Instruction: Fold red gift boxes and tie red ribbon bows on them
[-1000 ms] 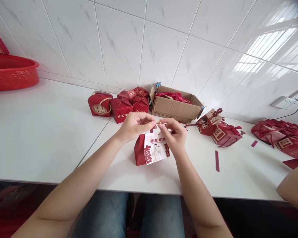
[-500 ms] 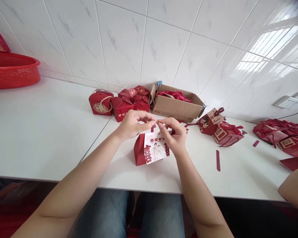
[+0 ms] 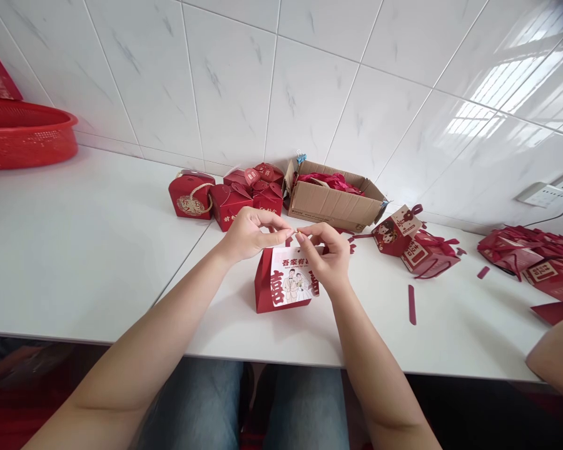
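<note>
One red paper box [image 3: 263, 284], folded into shape, upright on a white table [image 3: 225, 334], its white, red-printed card [image 3: 291, 285] in front, attachment indiscernible, left hand [image 3: 248, 236] and right hand [image 3: 331, 255] above, fingertips pinching a tiny yellowish piece [image 3: 298, 232].

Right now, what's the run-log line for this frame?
left hand: fingers pinched above box | right hand: fingers pinched close by | held item: too small to tell | card: in front of box
</note>
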The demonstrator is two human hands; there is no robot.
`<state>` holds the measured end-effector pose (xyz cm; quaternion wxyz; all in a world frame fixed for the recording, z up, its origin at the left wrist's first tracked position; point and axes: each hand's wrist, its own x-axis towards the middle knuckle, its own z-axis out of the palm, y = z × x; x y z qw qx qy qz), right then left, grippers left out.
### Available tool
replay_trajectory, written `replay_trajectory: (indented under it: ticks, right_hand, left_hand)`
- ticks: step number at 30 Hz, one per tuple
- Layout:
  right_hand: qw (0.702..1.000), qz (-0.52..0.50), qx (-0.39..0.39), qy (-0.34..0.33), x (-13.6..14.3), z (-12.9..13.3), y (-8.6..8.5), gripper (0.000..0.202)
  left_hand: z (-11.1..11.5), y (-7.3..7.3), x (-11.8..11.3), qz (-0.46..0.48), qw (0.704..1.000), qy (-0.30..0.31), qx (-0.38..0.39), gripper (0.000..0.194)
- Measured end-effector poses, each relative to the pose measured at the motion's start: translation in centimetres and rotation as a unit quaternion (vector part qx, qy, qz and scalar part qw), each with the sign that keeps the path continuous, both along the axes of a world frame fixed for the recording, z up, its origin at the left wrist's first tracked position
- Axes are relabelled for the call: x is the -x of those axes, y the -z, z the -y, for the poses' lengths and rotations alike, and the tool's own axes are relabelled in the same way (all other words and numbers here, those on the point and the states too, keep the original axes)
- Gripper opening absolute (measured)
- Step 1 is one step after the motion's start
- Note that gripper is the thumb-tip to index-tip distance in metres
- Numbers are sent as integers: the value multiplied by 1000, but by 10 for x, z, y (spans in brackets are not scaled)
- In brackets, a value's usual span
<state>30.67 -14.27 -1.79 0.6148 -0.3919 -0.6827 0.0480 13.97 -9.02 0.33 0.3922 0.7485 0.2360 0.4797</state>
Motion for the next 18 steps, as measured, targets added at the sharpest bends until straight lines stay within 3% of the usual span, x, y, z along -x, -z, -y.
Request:
replay_trajectory:
  ticks: [5,8,11,14,18]
  right_hand:
    - [1000,-14,6,0,1,0,1,9]
    - [999,-37,11,20,0,-2,4,10]
    - [997,-50,9,66,-3,-7,8,12]
    - [990,-44,-14,130,-7,-13,11,13]
    - [983,-39,-53,170,-8,-18,12,12]
  left_hand:
    - [-3,6,-2,29,997,20,64,18]
    - [-6,7,1,29,989,80,124,38]
    - [-5,9,2,24,983,136,122,46]
    - [0,14,-5,14,989,108,104,34]
    - [6,28,-21,36,988,39,145,33]
